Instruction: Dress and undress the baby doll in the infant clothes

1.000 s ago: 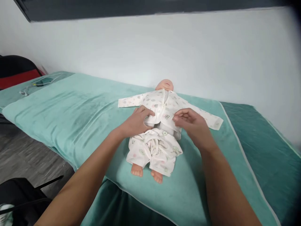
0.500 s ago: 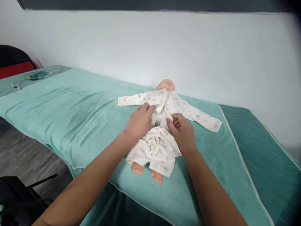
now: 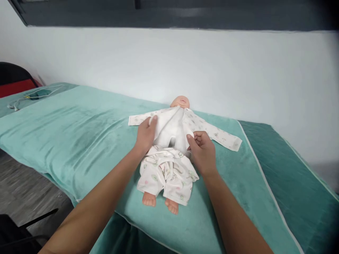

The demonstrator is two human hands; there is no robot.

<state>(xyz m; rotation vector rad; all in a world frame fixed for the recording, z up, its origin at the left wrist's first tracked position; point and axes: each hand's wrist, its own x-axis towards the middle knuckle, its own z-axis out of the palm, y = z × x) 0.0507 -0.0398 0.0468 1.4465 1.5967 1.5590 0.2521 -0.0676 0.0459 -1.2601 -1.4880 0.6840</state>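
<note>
A baby doll (image 3: 180,101) lies on its back on a green sheet, its feet toward me. It wears a white printed baby shirt (image 3: 197,121) with the sleeves spread wide, and matching printed pants (image 3: 166,173). My left hand (image 3: 146,134) pinches the shirt's left front panel, drawn outward so its plain white inside shows. On the other side, my right hand (image 3: 202,150) is closed on the edge of the right front panel. A plain white layer with a small dark gap is visible between the panels. Both bare feet stick out of the pants.
The green sheet (image 3: 79,127) covers a long bed against a white wall (image 3: 169,63). Some cords and a small dark item (image 3: 39,93) lie at the far left. A red and black chair (image 3: 16,83) stands beyond; dark furniture (image 3: 16,229) is at lower left.
My left hand has moved outward to the left, opening the shirt's left panel. My right hand keeps its pinch on the right edge. The camera view has tilted up slightly.
</note>
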